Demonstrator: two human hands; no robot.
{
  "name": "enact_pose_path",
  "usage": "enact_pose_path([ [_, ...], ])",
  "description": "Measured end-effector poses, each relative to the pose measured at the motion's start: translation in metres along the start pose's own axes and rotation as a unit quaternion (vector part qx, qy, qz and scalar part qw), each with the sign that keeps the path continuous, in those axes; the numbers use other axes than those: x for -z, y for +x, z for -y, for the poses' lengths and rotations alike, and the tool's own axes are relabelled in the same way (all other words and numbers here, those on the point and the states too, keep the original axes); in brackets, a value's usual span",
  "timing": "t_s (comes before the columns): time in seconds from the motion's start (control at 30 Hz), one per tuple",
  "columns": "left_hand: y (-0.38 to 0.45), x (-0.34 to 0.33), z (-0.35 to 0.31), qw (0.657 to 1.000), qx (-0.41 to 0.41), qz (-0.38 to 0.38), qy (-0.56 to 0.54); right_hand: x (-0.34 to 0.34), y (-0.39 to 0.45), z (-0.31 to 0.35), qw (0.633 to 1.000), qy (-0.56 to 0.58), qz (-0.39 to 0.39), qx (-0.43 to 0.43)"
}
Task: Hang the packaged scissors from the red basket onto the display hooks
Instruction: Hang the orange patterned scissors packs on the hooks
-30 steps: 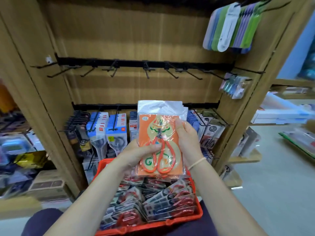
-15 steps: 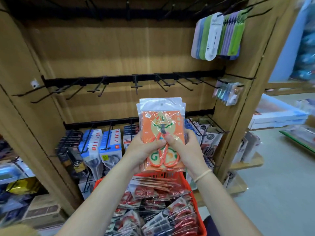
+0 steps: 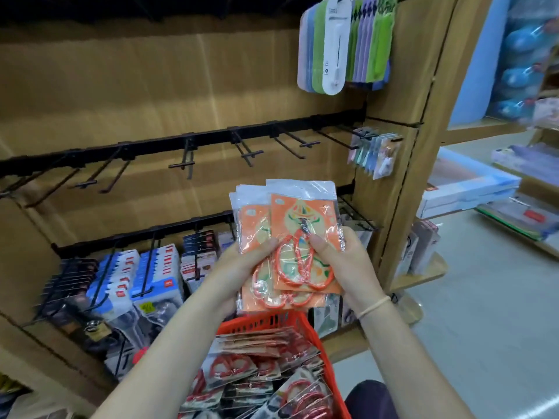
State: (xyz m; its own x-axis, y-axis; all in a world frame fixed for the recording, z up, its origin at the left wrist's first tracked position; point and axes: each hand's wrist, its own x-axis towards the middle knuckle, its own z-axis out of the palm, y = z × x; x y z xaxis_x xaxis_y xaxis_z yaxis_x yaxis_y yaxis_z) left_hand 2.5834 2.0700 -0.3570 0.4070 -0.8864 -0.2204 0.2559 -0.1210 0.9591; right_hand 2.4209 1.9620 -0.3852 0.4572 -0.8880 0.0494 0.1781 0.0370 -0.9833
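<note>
Head view, left to right: my left hand (image 3: 242, 261) grips the rear scissors packet (image 3: 251, 234) by its left edge, thumb on its front. My right hand (image 3: 338, 261) pinches the front scissors packet (image 3: 305, 237), which overlaps the rear one. Both packets sit above the red basket (image 3: 272, 320) of more packaged scissors, below the bare black display hooks (image 3: 248, 151) on the far wooden panel.

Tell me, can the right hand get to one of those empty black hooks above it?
Probably yes. The right hand pinches the front scissors pack, and nothing sits between it and the bare hooks just above; it only needs to lift.
</note>
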Motion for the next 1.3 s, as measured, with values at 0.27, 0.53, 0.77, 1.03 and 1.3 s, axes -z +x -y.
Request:
enact_pose_path([
  [0.27,0.031,-0.022,0.013,0.999,0.003,-0.007,0.048,0.051,0.014,0.002,0.998,-0.052,-0.047,0.007],
  [0.53,0.055,-0.042,0.011,0.998,0.002,-0.007,0.057,0.068,0.027,0.000,0.999,-0.013,-0.009,-0.050],
  [0.77,0.064,-0.062,0.013,0.996,0.002,0.052,0.077,0.079,0.039,-0.001,0.995,-0.032,-0.012,-0.095],
  [1.03,0.070,-0.080,0.012,0.993,0.001,0.074,0.091,0.091,0.073,0.013,0.996,0.011,-0.084,-0.027],
  [1.3,0.078,-0.060,0.019,1.000,0.008,-0.027,0.003,0.093,0.108,0.037,0.993,0.024,-0.109,-0.034],
])
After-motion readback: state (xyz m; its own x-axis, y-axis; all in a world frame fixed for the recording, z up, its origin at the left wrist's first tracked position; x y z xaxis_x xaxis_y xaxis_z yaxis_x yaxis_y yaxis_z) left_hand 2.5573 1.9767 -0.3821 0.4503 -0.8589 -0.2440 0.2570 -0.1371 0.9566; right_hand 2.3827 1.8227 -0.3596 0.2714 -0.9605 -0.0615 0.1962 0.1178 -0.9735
